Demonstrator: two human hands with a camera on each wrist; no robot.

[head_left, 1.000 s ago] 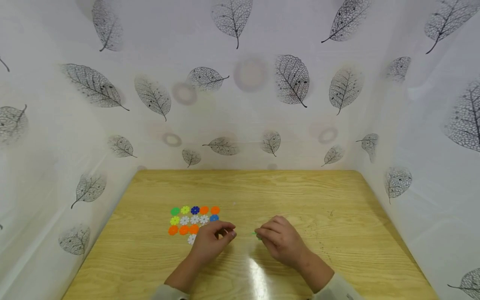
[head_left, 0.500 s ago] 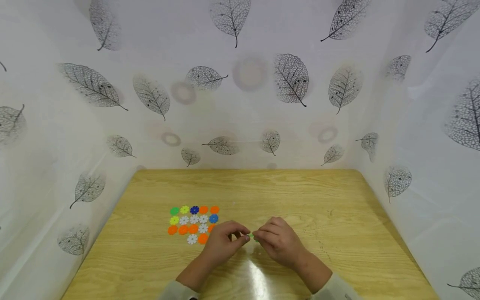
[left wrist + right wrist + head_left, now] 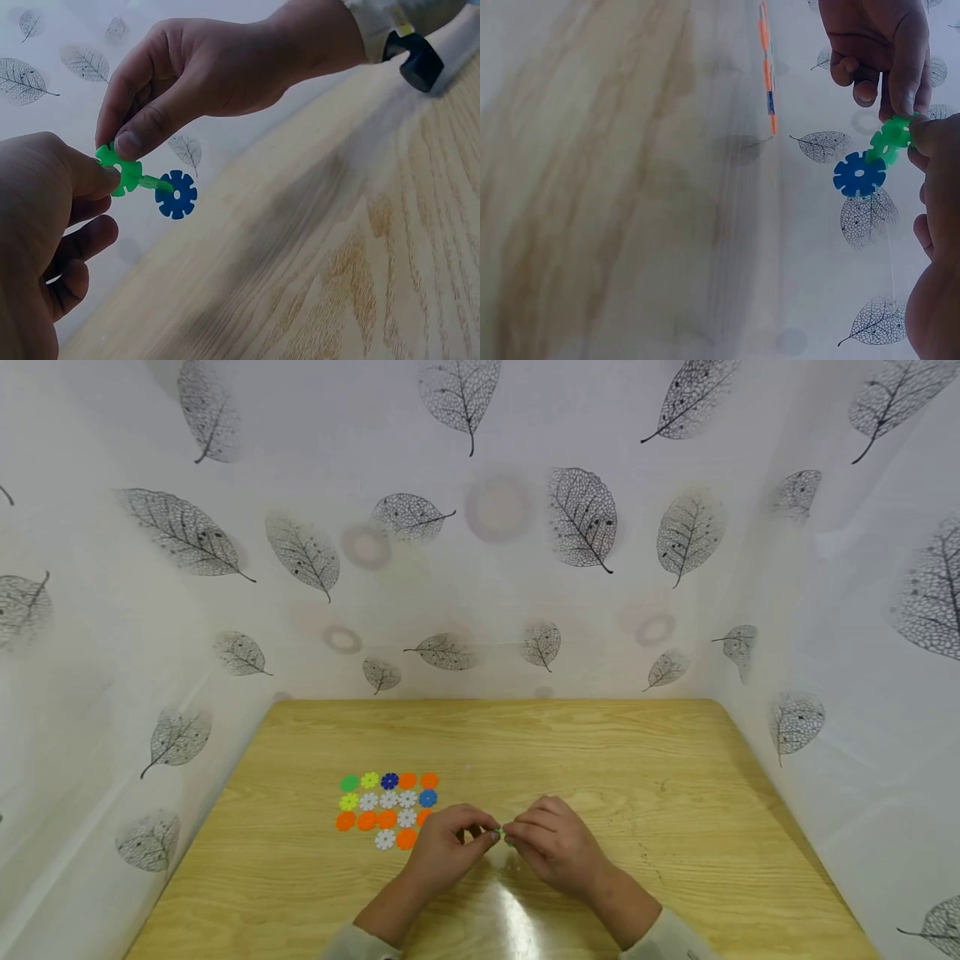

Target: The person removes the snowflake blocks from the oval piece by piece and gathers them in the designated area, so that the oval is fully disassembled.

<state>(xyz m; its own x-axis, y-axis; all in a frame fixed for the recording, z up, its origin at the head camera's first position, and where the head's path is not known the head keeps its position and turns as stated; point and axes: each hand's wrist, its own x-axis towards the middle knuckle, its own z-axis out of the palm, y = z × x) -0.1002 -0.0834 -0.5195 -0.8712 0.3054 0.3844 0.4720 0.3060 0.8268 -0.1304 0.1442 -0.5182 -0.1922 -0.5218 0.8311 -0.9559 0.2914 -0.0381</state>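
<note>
At the middle of the table my left hand point(image 3: 448, 845) and right hand point(image 3: 558, 847) meet, fingertips almost together. Between them is a small chain of notched plastic snowflake discs. Both hands pinch its green end point(image 3: 129, 177), the thumbs and fingers covering part of it. Another green disc point(image 3: 883, 149), seen nearly edge-on in the left wrist view, links that end to a blue disc point(image 3: 859, 174), which sticks out free. In the head view the fingers hide most of the chain. Whether the green pieces at the fingertips are fully slotted together, I cannot tell.
Left of my left hand, rows of loose discs lie flat on the wooden table point(image 3: 600, 743): green, yellow, dark blue point(image 3: 389, 781), orange point(image 3: 367, 821), white and blue. My left hand partly covers an orange one. A leaf-patterned curtain point(image 3: 480, 585) encloses the table's back and sides.
My left hand has moved right, away from the loose discs, to the green piece in my right hand, and now pinches it too. The right hand has barely shifted.
</note>
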